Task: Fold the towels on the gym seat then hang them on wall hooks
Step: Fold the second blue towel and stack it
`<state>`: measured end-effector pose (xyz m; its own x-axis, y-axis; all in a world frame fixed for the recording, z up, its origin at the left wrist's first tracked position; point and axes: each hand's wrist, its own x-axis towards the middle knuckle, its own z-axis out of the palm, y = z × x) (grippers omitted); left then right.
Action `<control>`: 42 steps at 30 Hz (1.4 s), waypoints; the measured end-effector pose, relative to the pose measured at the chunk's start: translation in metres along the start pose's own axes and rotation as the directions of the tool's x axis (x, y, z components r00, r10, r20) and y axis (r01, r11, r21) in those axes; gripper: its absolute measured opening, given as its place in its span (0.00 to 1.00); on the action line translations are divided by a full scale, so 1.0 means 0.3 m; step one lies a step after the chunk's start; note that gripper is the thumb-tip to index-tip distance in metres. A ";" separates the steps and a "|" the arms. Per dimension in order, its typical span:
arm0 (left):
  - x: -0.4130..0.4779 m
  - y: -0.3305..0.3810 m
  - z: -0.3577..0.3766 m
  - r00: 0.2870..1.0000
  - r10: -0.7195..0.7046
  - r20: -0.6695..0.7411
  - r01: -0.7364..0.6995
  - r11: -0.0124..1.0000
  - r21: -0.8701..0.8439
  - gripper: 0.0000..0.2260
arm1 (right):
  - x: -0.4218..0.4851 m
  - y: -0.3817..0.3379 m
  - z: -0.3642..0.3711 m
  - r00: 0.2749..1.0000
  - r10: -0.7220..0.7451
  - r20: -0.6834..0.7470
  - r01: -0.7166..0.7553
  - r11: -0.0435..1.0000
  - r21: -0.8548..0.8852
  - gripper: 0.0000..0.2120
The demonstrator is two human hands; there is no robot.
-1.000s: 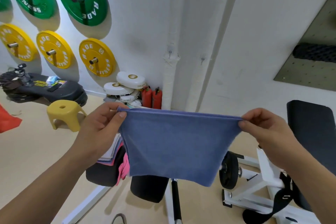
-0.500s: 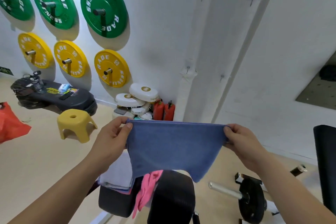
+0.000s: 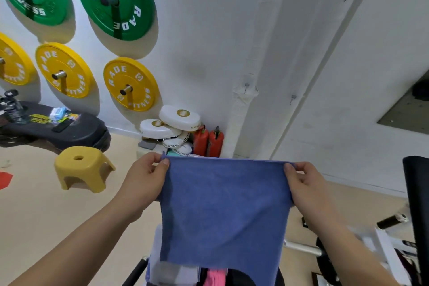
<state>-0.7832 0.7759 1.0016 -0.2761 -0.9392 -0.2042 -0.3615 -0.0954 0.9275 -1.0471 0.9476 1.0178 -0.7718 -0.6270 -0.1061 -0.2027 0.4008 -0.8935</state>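
**Head view.** The left hand [image 3: 144,181] and the right hand [image 3: 306,188] each pinch one upper corner of a blue towel [image 3: 222,211] between the thumb and curled fingers. They hold its top edge taut and nearly level in the air, in front of a white wall [image 3: 232,30]. The cloth hangs flat below both hands, and its lower right corner reaches further down than its left. Under the lower edge, a grey-white towel [image 3: 174,271] and a pink towel [image 3: 217,277] show. What they rest on is largely hidden.

Small wall hooks [image 3: 246,87] are fixed to the wall above the blue towel, two high up and two lower down. Green weight plates [image 3: 116,0] and yellow weight plates [image 3: 130,85] hang on pegs to the left. A yellow stool [image 3: 81,167] stands on the floor [image 3: 46,216]. Two red fire extinguishers [image 3: 209,143] stand at the wall base, just above the towel's top edge. A black upright pad [image 3: 417,204] lies at the right margin.
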 end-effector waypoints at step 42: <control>-0.193 0.073 0.251 0.778 0.431 0.457 -0.400 0.901 -0.168 0.12 | 0.004 -0.113 -0.002 0.577 -0.483 0.659 0.787 0.546 -0.289 0.15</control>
<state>-0.8422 0.8529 1.0100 -0.7774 -0.6214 0.0975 -0.0656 0.2342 0.9700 -1.0416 0.9335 1.0482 0.0496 -0.9953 0.0828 -0.8918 -0.0814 -0.4451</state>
